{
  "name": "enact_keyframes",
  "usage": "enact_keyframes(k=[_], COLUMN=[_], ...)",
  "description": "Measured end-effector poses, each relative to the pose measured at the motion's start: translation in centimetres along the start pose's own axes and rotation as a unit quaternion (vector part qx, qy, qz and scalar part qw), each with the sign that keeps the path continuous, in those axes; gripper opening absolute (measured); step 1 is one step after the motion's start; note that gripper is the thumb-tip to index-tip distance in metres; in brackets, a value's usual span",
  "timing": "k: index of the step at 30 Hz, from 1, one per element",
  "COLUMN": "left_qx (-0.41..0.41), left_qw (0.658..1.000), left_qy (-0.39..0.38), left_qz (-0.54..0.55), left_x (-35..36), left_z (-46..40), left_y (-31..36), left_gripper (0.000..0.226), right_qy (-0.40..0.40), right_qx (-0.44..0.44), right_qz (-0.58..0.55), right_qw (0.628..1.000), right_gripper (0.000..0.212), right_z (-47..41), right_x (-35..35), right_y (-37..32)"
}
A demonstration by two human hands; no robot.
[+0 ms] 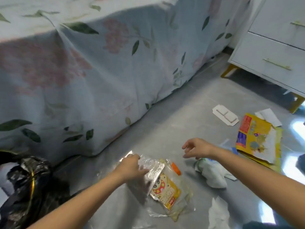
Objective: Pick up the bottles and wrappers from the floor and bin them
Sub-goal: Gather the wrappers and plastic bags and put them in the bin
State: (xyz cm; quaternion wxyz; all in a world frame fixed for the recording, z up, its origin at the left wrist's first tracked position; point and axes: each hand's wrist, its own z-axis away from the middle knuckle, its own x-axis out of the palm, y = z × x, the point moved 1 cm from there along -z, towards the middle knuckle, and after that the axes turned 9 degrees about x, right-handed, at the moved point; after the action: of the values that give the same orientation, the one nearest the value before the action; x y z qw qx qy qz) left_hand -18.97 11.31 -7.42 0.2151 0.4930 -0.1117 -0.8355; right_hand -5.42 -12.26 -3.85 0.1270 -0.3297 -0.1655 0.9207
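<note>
Reaching down over the grey floor (165, 126), the left hand (130, 166) has its fingers closed on the upper edge of a crinkled silver foil wrapper (153, 167), which lies partly over a yellow snack packet with a red cartoon face (166, 190). Both rest on a sheet of clear, creased plastic film (181, 207). Just beside the foil, an orange bottle cap (175, 168) shows at the top of the film; the bottle body is hard to make out. The right hand (196, 147) hovers empty, fingers loosely spread and curled, above a crumpled white cloth or tissue wad (211, 174). Near the lower edge lies another white crumpled tissue (217, 214). Farther right sit a torn yellow printed bag (257, 139), a white moulded plastic tray (225, 117) and a white paper scrap (269, 116), all well apart from the hands. A black plastic bin bag (28, 184) stands open at the far left, beside the bed draped in a pale floral cover (99, 63). A white drawer cabinet with yellow legs (270, 52) stands at the upper right.
</note>
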Motion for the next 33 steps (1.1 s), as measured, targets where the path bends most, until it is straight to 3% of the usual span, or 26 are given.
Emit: enact_keyframes(k=[5,9,14,18,22,24,28,30,33], left_qx=[-0.058,-0.082,-0.044,-0.048,-0.034,-0.023,0.004,0.022,0.028], left_qw=[0.997,0.994,0.998,0.995,0.987,0.982,0.990,0.992,0.980], left_qy=[0.021,0.023,0.015,0.023,0.029,0.025,0.036,0.049,0.039], left_qz=[0.039,0.068,0.032,0.083,0.155,0.187,0.134,0.111,0.193], left_x=[2.4,3.3,4.4,4.7,5.1,5.3,5.8,5.9,5.4], left_z=[-3.3,-4.2,-4.1,-3.8,-3.9,-3.7,-3.0,-2.8,-2.7], left_y=[-1.9,-0.9,0.0,0.4,0.7,0.7,1.2,1.2,1.0], left_gripper=[0.073,0.090,0.090,0.071,0.041,0.033,0.040,0.046,0.050], right_qy=[-0.018,0.016,0.086,0.121,0.073,0.055,0.031,0.045,-0.007], right_qx=[0.008,0.037,0.026,-0.013,-0.007,-0.016,-0.033,-0.090,-0.129], right_qz=[0.002,-0.013,0.020,-0.022,-0.097,-0.077,-0.053,-0.030,-0.091], right_qw=[1.000,0.999,0.996,0.992,0.993,0.995,0.998,0.995,0.987], right_gripper=[0.065,0.095,0.124,0.104,0.073,0.061,0.043,0.034,0.027], right_z=[-2.7,-3.2,-2.2,-2.0,-2.5,-2.4,-2.2,-2.1,-1.9], right_x=[6.4,8.5,11.3,13.0,12.7,12.7,13.0,12.8,11.9], right_y=[2.9,2.6,2.2,2.7,2.6,2.4,2.2,2.3,2.4])
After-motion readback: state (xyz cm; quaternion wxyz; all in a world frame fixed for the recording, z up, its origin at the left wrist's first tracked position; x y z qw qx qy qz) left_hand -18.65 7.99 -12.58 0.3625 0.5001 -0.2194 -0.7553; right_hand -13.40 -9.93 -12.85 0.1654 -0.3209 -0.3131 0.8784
